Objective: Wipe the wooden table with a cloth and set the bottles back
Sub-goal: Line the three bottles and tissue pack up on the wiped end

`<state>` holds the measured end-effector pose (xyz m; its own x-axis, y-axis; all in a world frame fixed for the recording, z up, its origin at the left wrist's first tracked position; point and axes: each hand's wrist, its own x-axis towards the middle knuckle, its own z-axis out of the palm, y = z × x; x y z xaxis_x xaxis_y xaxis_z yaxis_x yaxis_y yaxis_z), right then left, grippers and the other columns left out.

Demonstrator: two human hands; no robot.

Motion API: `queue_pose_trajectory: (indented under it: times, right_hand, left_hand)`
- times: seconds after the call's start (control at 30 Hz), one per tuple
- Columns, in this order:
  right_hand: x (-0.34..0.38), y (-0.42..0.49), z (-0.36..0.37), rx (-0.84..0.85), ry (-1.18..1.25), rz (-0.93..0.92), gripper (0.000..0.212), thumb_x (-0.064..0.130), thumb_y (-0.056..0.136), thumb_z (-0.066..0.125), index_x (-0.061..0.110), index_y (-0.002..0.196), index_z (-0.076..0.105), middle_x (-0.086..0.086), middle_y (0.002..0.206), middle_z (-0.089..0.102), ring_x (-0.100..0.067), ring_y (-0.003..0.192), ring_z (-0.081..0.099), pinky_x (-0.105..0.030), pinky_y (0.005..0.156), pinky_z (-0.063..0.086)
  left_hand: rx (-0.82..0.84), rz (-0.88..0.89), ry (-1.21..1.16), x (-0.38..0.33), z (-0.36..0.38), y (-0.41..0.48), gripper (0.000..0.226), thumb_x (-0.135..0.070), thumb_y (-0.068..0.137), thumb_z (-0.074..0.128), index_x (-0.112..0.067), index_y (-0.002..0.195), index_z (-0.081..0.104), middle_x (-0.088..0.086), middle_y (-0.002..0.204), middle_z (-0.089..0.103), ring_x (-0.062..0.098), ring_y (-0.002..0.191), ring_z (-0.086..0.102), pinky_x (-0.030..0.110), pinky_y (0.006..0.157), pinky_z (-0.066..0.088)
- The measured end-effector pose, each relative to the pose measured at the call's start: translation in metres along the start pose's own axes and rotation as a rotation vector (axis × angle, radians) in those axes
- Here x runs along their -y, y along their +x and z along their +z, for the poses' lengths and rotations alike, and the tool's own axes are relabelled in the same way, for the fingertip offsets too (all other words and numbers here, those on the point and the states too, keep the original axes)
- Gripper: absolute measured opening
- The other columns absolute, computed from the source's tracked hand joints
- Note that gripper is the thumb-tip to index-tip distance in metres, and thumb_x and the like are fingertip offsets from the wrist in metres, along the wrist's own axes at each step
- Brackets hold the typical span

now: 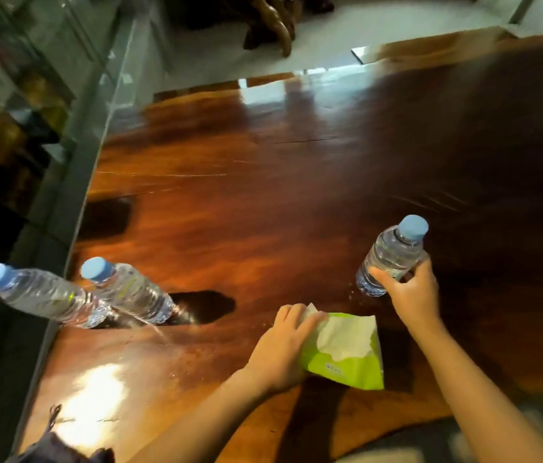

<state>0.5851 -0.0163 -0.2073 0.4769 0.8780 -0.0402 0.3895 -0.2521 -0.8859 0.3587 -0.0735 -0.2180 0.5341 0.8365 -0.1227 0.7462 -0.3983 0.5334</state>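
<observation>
**Right hand on 1 bottle, left hand on tissue pack**

Your right hand (412, 290) was clamped around the lower body of 1 blue-capped water bottle (392, 253), which stood on the wooden table (263, 182) right of centre. Your left hand (280, 345) lay with fingers closed over the left end of a green tissue pack (347, 355), white sheet showing at its opening, on the table near its front edge. The 2 hands were apart, the pack between them. 2 more bottles (130, 292) stood touching at the table's left edge, the outer one (43, 295) nearest the rim. Small droplets showed beside the held bottle's base. A glass cabinet (29, 78) stood left of the table.
</observation>
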Motion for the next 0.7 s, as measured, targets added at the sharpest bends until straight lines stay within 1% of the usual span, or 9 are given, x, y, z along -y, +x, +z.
queue_pose_trajectory:
  times: [0.07,0.13,0.27,0.33,0.4,0.47,0.53,0.6,0.7]
  right_hand:
    - [0.019,-0.011,0.038,0.1,0.003,-0.008,0.07,0.018,0.065,0.084,0.009,0.124,0.046,-0.016,0.118,0.061,-0.031,0.106,0.06,-0.049,0.091,0.05]
    - [0.04,-0.032,0.086,0.207,-0.002,-0.028,0.067,0.018,0.064,0.085,0.005,0.118,0.049,-0.018,0.114,0.063,-0.033,0.103,0.062,-0.05,0.089,0.051]
    - [0.066,-0.063,0.14,0.311,-0.007,-0.046,0.056,0.018,0.064,0.085,0.003,0.11,0.056,-0.017,0.107,0.067,-0.03,0.098,0.064,-0.041,0.085,0.053]
    - [0.078,-0.079,0.165,0.372,0.001,-0.052,0.051,0.018,0.066,0.084,0.002,0.106,0.057,-0.018,0.106,0.068,-0.03,0.097,0.065,-0.044,0.085,0.054]
    - [0.086,-0.093,0.183,0.403,-0.009,-0.059,0.043,0.017,0.067,0.083,0.003,0.1,0.058,-0.019,0.105,0.067,-0.032,0.096,0.065,-0.048,0.084,0.054]
    - [0.091,-0.104,0.195,0.418,-0.022,-0.063,0.035,0.017,0.067,0.083,0.01,0.089,0.056,-0.02,0.101,0.067,-0.034,0.094,0.065,-0.05,0.081,0.055]
    - [0.096,-0.111,0.204,0.423,-0.049,-0.072,0.033,0.019,0.068,0.082,0.011,0.082,0.054,-0.023,0.098,0.067,-0.038,0.092,0.065,-0.054,0.078,0.055]
    - [0.1,-0.116,0.209,0.422,-0.073,-0.082,0.034,0.02,0.068,0.082,0.012,0.081,0.051,-0.024,0.098,0.067,-0.038,0.092,0.065,-0.053,0.078,0.055]
    - [0.105,-0.116,0.213,0.443,-0.073,-0.066,0.036,0.019,0.069,0.082,0.009,0.089,0.053,-0.021,0.105,0.066,-0.034,0.098,0.064,-0.05,0.083,0.054]
  left_hand:
    - [-0.066,-0.072,0.0,0.03,-0.014,-0.039,0.073,-0.043,0.076,0.061,-0.03,0.138,0.025,0.002,0.136,0.029,0.019,0.129,0.02,0.04,0.092,0.048]
    - [-0.113,-0.161,-0.023,0.061,-0.028,-0.083,0.075,-0.047,0.073,0.058,-0.031,0.138,0.025,0.002,0.137,0.03,0.019,0.129,0.022,0.039,0.096,0.046]
    - [-0.16,-0.267,-0.064,0.093,-0.035,-0.132,0.076,-0.051,0.071,0.059,-0.03,0.138,0.029,0.001,0.135,0.032,0.015,0.127,0.022,0.037,0.099,0.044]
    - [-0.19,-0.312,-0.066,0.109,-0.039,-0.153,0.077,-0.054,0.069,0.056,-0.029,0.138,0.03,0.002,0.134,0.033,0.014,0.126,0.021,0.035,0.1,0.043]
    - [-0.202,-0.343,-0.076,0.124,-0.042,-0.17,0.078,-0.053,0.068,0.055,-0.029,0.139,0.03,0.002,0.134,0.033,0.015,0.127,0.021,0.036,0.1,0.043]
    - [-0.21,-0.37,-0.09,0.136,-0.046,-0.183,0.078,-0.05,0.068,0.059,-0.036,0.137,0.026,0.002,0.134,0.033,0.017,0.128,0.024,0.037,0.099,0.043]
    - [-0.225,-0.39,-0.097,0.146,-0.049,-0.193,0.077,-0.048,0.067,0.063,-0.04,0.133,0.023,0.002,0.132,0.035,0.019,0.125,0.029,0.038,0.097,0.044]
    - [-0.223,-0.41,-0.105,0.153,-0.051,-0.2,0.078,-0.046,0.067,0.065,-0.038,0.133,0.025,0.002,0.13,0.036,0.02,0.122,0.031,0.039,0.096,0.044]
    - [-0.211,-0.407,-0.113,0.161,-0.054,-0.206,0.077,-0.046,0.066,0.066,-0.043,0.128,0.02,0.004,0.132,0.035,0.021,0.124,0.03,0.036,0.099,0.039]
